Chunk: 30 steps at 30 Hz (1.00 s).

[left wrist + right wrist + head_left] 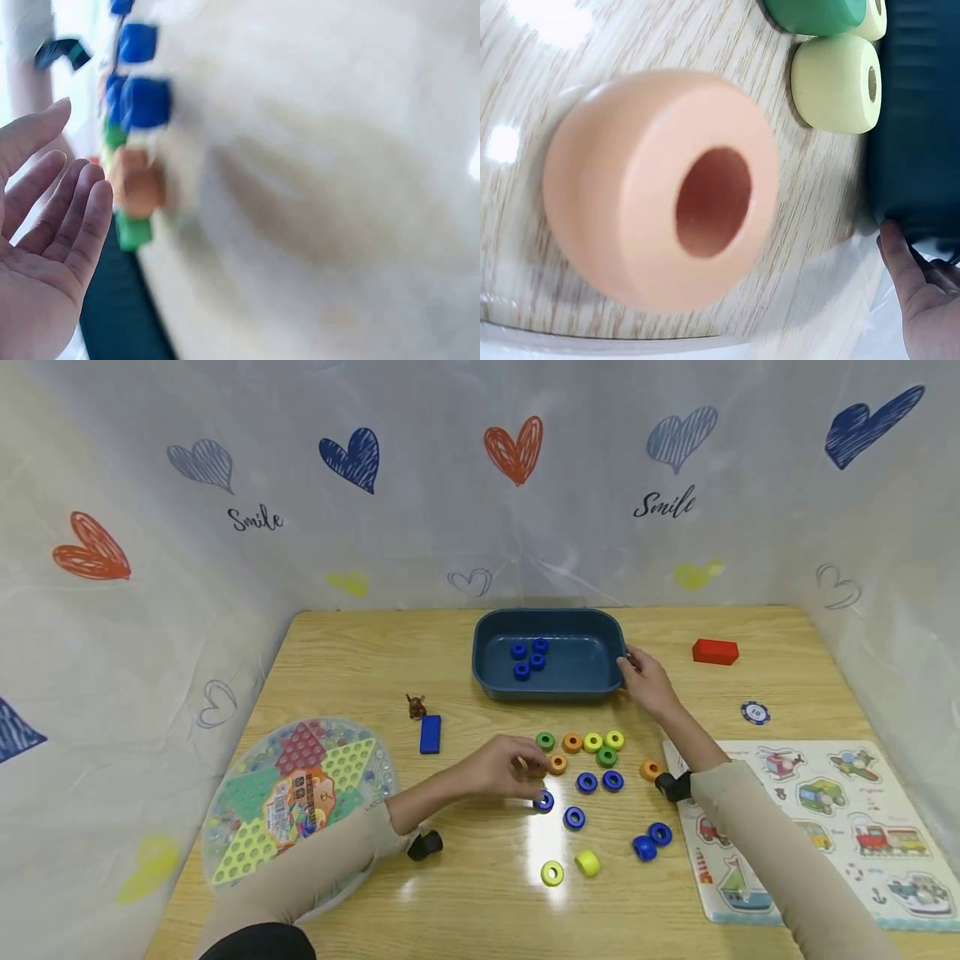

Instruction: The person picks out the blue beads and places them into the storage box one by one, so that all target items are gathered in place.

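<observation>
My left hand [510, 767] hovers over the table, its fingers loosely bent just above a blue bead [543, 802] and beside an orange bead [557, 764]. In the left wrist view the left hand [52, 225] has nothing between thumb and fingers. My right hand [649, 681] holds the right end of a dark teal tray [551, 695], thumb at the rim. Several blue beads [537, 662] lie inside the tray's left half. More beads, green, yellow [587, 862], orange and blue, are scattered in front of it. A large orange bead [660, 191] fills much of the right wrist view.
A round marble game board [300, 802] lies under the left forearm. Near it are a blue block [430, 734] and a small brown figurine [416, 707]. On the right are a picture puzzle board [832, 827], a poker chip [755, 712] and a red block [715, 652].
</observation>
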Each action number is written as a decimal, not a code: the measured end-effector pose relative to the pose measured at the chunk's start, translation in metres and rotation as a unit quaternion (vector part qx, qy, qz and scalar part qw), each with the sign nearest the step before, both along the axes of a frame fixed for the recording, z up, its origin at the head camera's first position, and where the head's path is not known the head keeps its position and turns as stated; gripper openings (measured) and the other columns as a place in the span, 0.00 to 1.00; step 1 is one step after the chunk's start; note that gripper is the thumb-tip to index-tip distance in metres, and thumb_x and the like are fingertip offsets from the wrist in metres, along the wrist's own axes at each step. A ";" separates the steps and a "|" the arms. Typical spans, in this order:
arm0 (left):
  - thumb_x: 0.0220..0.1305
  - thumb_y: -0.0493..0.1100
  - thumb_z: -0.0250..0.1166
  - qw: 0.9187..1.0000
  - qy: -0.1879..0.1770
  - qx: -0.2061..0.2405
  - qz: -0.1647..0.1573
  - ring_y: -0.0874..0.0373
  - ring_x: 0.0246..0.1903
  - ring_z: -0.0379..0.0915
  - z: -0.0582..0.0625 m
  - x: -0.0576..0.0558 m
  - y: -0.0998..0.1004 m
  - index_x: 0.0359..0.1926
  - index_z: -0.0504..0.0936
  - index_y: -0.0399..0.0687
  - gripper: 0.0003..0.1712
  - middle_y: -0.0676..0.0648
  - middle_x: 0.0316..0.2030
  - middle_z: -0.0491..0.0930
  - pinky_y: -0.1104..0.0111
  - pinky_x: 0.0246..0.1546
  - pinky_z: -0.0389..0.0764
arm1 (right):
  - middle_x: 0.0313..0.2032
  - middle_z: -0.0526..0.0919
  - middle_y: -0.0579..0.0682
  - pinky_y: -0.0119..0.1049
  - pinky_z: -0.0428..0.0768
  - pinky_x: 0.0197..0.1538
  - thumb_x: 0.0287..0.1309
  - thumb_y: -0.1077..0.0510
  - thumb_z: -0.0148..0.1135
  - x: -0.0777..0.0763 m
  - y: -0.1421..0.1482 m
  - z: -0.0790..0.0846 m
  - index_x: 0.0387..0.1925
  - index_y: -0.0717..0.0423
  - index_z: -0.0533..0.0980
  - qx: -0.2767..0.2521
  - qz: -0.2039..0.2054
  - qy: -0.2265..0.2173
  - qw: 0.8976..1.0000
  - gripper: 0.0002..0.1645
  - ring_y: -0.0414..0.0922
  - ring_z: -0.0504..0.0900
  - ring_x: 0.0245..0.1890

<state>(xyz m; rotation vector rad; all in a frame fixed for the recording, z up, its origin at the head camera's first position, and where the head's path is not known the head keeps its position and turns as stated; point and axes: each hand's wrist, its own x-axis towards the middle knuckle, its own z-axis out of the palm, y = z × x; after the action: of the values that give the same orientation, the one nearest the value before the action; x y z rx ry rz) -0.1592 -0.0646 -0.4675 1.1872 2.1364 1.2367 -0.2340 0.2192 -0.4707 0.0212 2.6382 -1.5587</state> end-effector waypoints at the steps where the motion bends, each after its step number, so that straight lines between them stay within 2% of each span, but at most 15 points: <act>1: 0.46 0.37 0.74 1.000 0.002 -0.005 -0.005 0.55 0.36 0.76 -0.004 0.005 0.000 0.43 0.82 0.38 0.20 0.44 0.37 0.79 0.67 0.37 0.78 | 0.58 0.65 0.70 0.50 0.71 0.53 0.71 0.56 0.38 0.001 0.000 0.000 0.66 0.70 0.54 -0.002 0.001 0.001 1.000 0.29 0.60 0.69 0.55; 5: 0.45 0.36 0.74 0.999 0.013 -0.029 -0.011 0.60 0.36 0.74 -0.016 0.019 0.002 0.43 0.82 0.41 0.20 0.49 0.38 0.78 0.73 0.37 0.75 | 0.58 0.65 0.70 0.50 0.71 0.53 0.72 0.56 0.38 0.003 -0.001 0.001 0.66 0.70 0.53 -0.005 0.000 -0.001 1.000 0.29 0.60 0.69 0.55; 9: 0.46 0.34 0.73 0.999 0.023 -0.045 -0.014 0.65 0.35 0.73 -0.024 0.027 0.004 0.42 0.83 0.42 0.18 0.52 0.36 0.77 0.78 0.36 0.74 | 0.59 0.64 0.70 0.49 0.71 0.53 0.72 0.56 0.38 0.004 -0.002 0.002 0.66 0.71 0.53 -0.007 0.001 -0.003 1.000 0.29 0.60 0.69 0.55; 13: 0.47 0.32 0.72 0.998 0.027 -0.045 -0.017 0.66 0.34 0.73 -0.025 0.030 0.006 0.42 0.83 0.41 0.17 0.51 0.35 0.77 0.78 0.36 0.74 | 0.59 0.64 0.70 0.49 0.72 0.52 0.72 0.56 0.38 0.003 -0.002 0.003 0.66 0.71 0.53 -0.007 0.004 0.001 1.000 0.29 0.59 0.69 0.55; 18: 0.48 0.33 0.72 0.999 0.023 -0.048 -0.008 0.65 0.33 0.73 -0.020 0.029 0.007 0.42 0.83 0.41 0.17 0.52 0.34 0.76 0.78 0.34 0.75 | 0.59 0.64 0.69 0.49 0.72 0.52 0.72 0.56 0.38 0.002 -0.002 0.001 0.67 0.70 0.53 -0.010 0.002 -0.002 1.000 0.29 0.58 0.69 0.55; 21: 0.47 0.35 0.73 0.999 0.027 -0.042 0.004 0.62 0.33 0.74 -0.013 0.023 0.009 0.43 0.83 0.41 0.18 0.53 0.34 0.77 0.75 0.33 0.76 | 0.60 0.64 0.69 0.48 0.72 0.52 0.72 0.56 0.38 0.002 -0.002 0.000 0.67 0.69 0.52 -0.012 0.000 -0.007 1.000 0.29 0.58 0.69 0.56; 23: 0.47 0.36 0.73 0.999 0.024 -0.030 0.013 0.58 0.33 0.75 -0.005 0.014 0.012 0.43 0.83 0.40 0.19 0.53 0.35 0.77 0.72 0.33 0.77 | 0.60 0.64 0.68 0.47 0.72 0.52 0.72 0.55 0.38 0.002 -0.002 0.000 0.67 0.69 0.52 -0.011 -0.001 -0.008 1.000 0.29 0.57 0.69 0.56; 27: 0.46 0.35 0.74 0.999 0.029 0.000 0.040 0.55 0.34 0.76 0.013 -0.012 0.018 0.43 0.83 0.40 0.20 0.52 0.35 0.78 0.72 0.32 0.78 | 0.59 0.65 0.68 0.47 0.73 0.51 0.72 0.55 0.38 0.001 -0.001 -0.001 0.67 0.68 0.53 -0.013 -0.001 -0.006 1.000 0.29 0.57 0.70 0.55; 30: 0.46 0.35 0.74 0.997 0.037 0.009 0.069 0.57 0.33 0.75 0.023 -0.035 0.023 0.42 0.83 0.42 0.19 0.53 0.34 0.78 0.74 0.32 0.77 | 0.59 0.65 0.69 0.48 0.73 0.51 0.72 0.55 0.38 0.002 0.001 -0.003 0.67 0.69 0.53 -0.010 0.004 -0.002 1.000 0.29 0.58 0.70 0.55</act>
<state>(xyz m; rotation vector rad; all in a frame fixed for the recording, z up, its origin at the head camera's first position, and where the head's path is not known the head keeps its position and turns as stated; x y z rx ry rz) -0.1941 -0.0412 -0.4449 1.1258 2.2991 1.2922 -0.2319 0.2198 -0.4732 0.0135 2.6157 -1.5808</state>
